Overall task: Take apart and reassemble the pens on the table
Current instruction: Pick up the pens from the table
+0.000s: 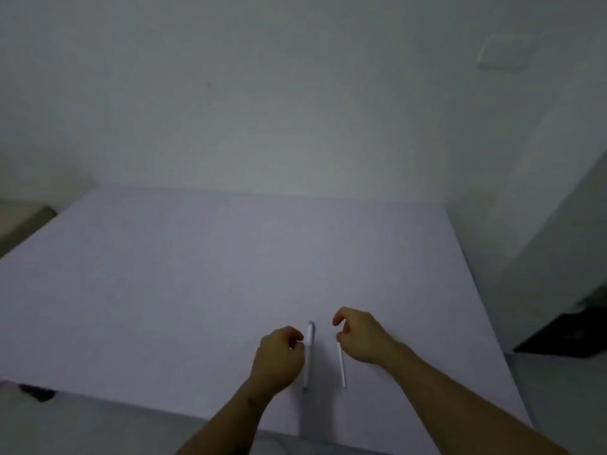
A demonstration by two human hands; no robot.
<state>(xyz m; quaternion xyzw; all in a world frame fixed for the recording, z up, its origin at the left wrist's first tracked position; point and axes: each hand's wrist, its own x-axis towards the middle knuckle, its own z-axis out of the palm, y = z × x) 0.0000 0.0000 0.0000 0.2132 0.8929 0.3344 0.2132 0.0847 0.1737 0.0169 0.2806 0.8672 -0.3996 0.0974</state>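
Observation:
Two pens lie side by side near the front edge of the pale table (pixel 197 290), both pointing away from me. The left one is a white pen (pixel 309 354) with a capped, thicker far end. The right one is a thinner white pen part (pixel 342 366). My left hand (pixel 279 359) rests just left of the white pen, fingers curled, fingertips against its upper half; a grip is not clear. My right hand (pixel 361 336) hovers at the far end of the thin part, thumb and forefinger curled and apart, thumb tip close to that end.
A pale wall rises behind the table, which sits in a corner. A dark object (pixel 571 336) lies off the table's right side, and a small dark item (pixel 37 392) sits below its front left edge. A beige surface (pixel 19 221) shows at far left.

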